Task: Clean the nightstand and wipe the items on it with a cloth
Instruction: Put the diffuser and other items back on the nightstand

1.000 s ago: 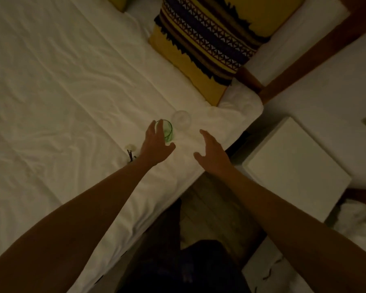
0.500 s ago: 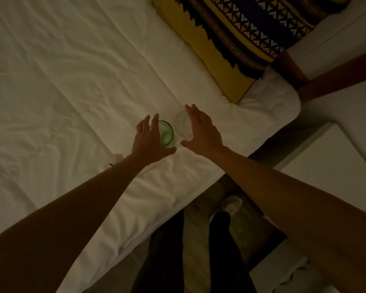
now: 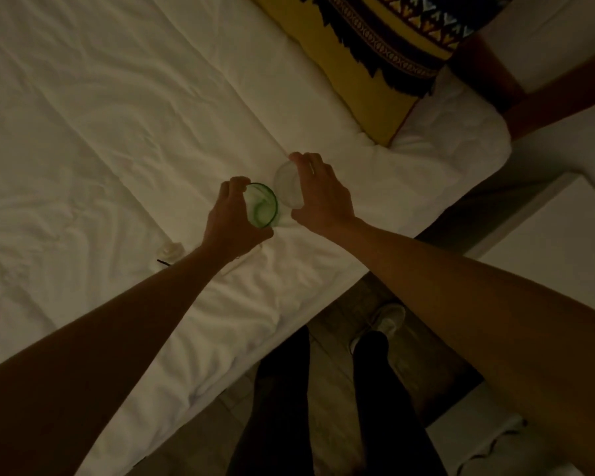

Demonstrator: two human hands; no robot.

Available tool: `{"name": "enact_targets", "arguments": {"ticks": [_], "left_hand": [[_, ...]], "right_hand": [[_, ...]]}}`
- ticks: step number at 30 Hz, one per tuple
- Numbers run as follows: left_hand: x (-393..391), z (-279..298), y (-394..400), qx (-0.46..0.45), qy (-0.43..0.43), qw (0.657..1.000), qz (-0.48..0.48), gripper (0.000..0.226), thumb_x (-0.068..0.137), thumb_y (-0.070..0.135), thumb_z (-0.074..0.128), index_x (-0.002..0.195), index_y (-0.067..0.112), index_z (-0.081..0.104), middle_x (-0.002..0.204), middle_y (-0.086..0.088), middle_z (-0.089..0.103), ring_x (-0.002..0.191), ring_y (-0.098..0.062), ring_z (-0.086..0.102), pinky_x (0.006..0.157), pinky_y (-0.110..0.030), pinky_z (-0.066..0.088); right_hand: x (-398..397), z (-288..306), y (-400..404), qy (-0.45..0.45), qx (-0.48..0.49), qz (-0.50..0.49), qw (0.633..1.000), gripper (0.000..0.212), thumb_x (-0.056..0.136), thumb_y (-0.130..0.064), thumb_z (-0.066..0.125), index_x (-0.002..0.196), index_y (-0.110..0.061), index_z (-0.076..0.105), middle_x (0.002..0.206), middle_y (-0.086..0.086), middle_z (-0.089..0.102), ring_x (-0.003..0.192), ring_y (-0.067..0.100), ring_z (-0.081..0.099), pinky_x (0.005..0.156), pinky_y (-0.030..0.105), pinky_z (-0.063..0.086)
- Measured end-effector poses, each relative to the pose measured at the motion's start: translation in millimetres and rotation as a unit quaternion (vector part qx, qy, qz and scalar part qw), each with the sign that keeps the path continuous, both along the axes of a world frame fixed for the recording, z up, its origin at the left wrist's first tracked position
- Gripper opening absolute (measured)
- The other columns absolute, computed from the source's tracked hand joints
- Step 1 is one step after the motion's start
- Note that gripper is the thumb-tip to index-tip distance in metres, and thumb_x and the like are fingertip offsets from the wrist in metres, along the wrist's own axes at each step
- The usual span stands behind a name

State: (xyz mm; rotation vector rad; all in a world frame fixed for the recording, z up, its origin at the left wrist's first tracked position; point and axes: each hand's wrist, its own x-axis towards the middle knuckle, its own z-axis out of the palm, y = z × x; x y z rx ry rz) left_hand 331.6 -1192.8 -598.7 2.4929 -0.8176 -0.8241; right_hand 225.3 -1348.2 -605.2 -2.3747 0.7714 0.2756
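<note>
Head view, dim light: both arms reach out over a white bed (image 3: 117,132). The left hand (image 3: 232,214) has its fingers (image 3: 236,183) curled round a green glass (image 3: 262,206), gripping it by the side just above the sheet. The right hand (image 3: 322,197) holds a clear glass (image 3: 288,187) just beside the green one, fingers wrapped over its far side; the two glasses look to be touching, though the gloom makes that hard to confirm. A small pale object (image 3: 172,250) lies on the sheet near the left wrist. A yellow patterned pillow (image 3: 364,63) sits at the bed's head, and the white nightstand (image 3: 564,252) stands to the right.
</note>
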Motion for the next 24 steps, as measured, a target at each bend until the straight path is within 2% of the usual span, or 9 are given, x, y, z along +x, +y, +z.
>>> {"name": "enact_targets", "arguments": {"ticks": [8,13,16,19,22,24], "left_hand": [[-34.5,36.8,-42.9,-0.022,-0.056,0.995,-0.083,0.099,0.049,0.027,0.092,0.133,0.017,0.041,0.129,-0.005,0.048,0.111,-0.03,0.052,0.076,-0.037,0.048],[-79.2,55.1,-106.7,-0.058,-0.065,0.985,-0.151,0.097,0.048,0.031,0.09,0.132,0.02,0.043,0.126,-0.003,0.049,0.107,-0.031,0.052,0.073,-0.037,0.046],[-119.3,59.7,-151.3,-0.086,-0.061,0.976,-0.192,0.094,0.049,0.034,0.087,0.131,0.023,0.043,0.125,-0.001,0.05,0.107,-0.03,0.053,0.071,-0.04,0.051],[-161.9,60.8,-190.1,-0.117,-0.044,0.967,-0.223,0.094,0.052,0.033,0.087,0.134,0.022,0.043,0.128,-0.003,0.05,0.112,-0.031,0.052,0.078,-0.041,0.051],[-206.4,61.3,-223.7,-0.145,-0.029,0.953,-0.263,0.093,0.055,0.026,0.088,0.136,0.01,0.046,0.13,-0.011,0.052,0.116,-0.033,0.052,0.09,-0.043,0.05],[-231.8,62.7,-242.3,-0.15,-0.017,0.951,-0.271,0.09,0.057,0.022,0.087,0.135,0.007,0.047,0.13,-0.013,0.051,0.116,-0.034,0.052,0.091,-0.047,0.049]], "right_hand": [[-74.6,31.3,-42.0,-0.068,0.003,-0.125,0.99,0.103,0.071,-0.032,0.085,0.156,-0.021,0.026,0.153,0.004,0.036,0.131,0.027,0.044,0.086,0.043,0.052],[-151.1,49.4,-84.5,-0.097,-0.003,-0.224,0.97,0.104,0.07,-0.037,0.083,0.155,-0.021,0.027,0.15,0.006,0.04,0.129,0.029,0.046,0.088,0.043,0.048],[-203.1,54.3,-110.1,-0.106,-0.005,-0.277,0.955,0.106,0.069,-0.039,0.086,0.155,-0.021,0.028,0.15,0.006,0.041,0.131,0.029,0.046,0.093,0.045,0.049],[-251.4,57.5,-130.4,-0.12,-0.017,-0.323,0.939,0.103,0.068,-0.036,0.088,0.153,-0.018,0.033,0.146,0.007,0.046,0.13,0.028,0.049,0.097,0.042,0.049],[-299.8,60.1,-148.6,-0.111,-0.054,-0.361,0.924,0.095,0.064,-0.037,0.088,0.145,-0.016,0.042,0.138,0.007,0.051,0.122,0.029,0.054,0.09,0.045,0.054],[-325.8,61.6,-159.1,-0.097,-0.077,-0.37,0.921,0.093,0.063,-0.039,0.087,0.142,-0.018,0.043,0.135,0.004,0.051,0.118,0.027,0.055,0.087,0.044,0.055]]}}
